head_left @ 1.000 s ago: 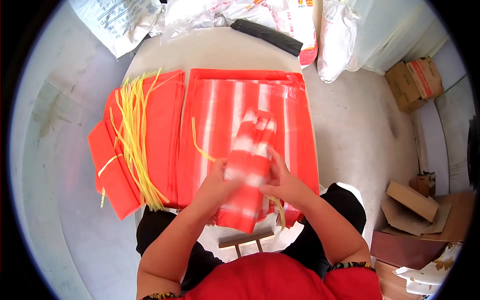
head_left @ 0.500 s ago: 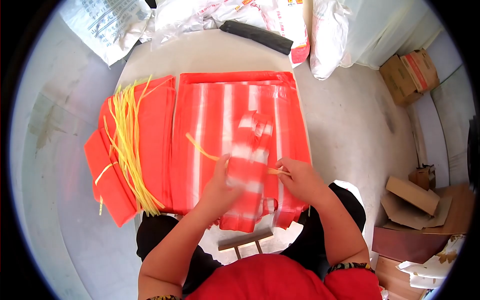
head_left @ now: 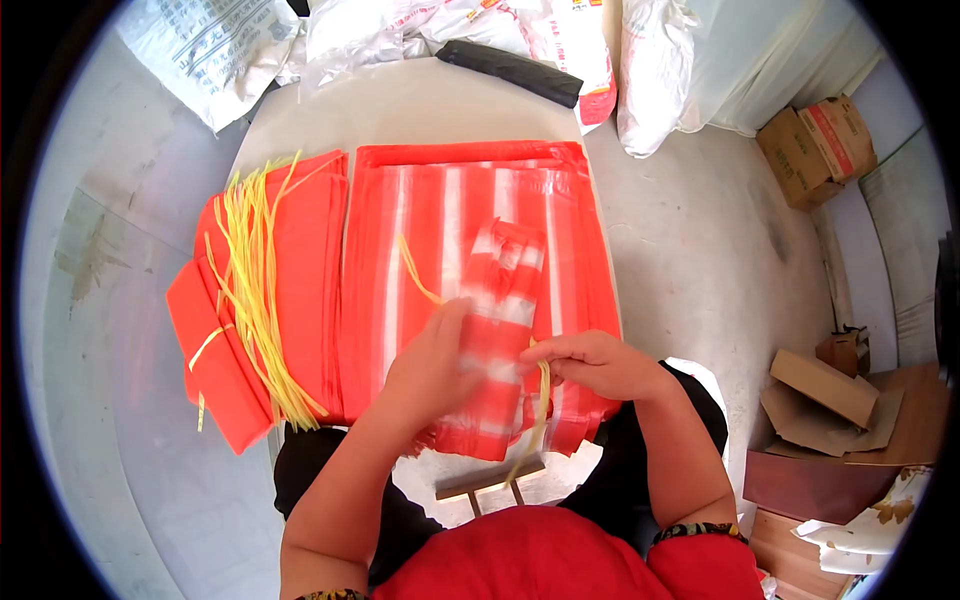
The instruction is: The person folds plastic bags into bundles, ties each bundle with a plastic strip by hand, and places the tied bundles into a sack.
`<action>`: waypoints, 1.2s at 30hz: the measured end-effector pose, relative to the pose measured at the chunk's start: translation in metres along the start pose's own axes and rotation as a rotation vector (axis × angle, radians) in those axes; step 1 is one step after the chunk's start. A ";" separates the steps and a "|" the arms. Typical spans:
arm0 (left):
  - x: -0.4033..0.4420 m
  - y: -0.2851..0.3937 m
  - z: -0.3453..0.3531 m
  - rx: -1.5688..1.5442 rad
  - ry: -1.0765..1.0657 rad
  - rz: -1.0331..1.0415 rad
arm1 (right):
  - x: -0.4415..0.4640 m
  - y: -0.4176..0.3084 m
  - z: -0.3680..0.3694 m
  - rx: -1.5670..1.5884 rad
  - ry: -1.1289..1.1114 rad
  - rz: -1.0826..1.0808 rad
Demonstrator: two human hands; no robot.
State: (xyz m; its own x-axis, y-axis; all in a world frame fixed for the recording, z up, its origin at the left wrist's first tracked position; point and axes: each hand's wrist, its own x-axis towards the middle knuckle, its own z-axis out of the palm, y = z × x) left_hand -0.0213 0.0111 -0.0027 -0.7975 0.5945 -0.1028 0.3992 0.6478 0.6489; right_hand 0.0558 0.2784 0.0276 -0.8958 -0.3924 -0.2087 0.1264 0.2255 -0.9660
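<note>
You had the folded striped bundle [head_left: 497, 335] slanted over the striped stack [head_left: 425, 225] on the surface [head_left: 380, 105]. Your left hand [head_left: 430, 365] lay at its left edge, the grip too blurred to tell. Your right hand [head_left: 600, 365] reached its right edge beside the dangling yellow tie [head_left: 543, 405]; whether that grip pinched it, I cannot tell.

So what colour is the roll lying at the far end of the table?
The roll is black all over. It shows best in the head view.
</note>
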 end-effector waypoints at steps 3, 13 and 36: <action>0.001 0.012 -0.016 0.008 -0.096 -0.074 | 0.003 -0.006 0.005 -0.148 0.086 0.136; -0.007 0.003 -0.012 0.236 0.014 -0.005 | 0.020 0.007 0.010 -0.443 0.370 -0.291; -0.022 0.023 -0.029 0.278 -0.062 -0.061 | 0.062 -0.007 0.078 -0.206 0.423 0.019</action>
State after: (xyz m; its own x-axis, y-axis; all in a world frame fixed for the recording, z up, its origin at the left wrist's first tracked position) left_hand -0.0076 -0.0010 0.0359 -0.7980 0.5730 -0.1867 0.4670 0.7837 0.4094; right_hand 0.0328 0.1827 0.0094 -0.9945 0.0015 -0.1044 0.0955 0.4185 -0.9032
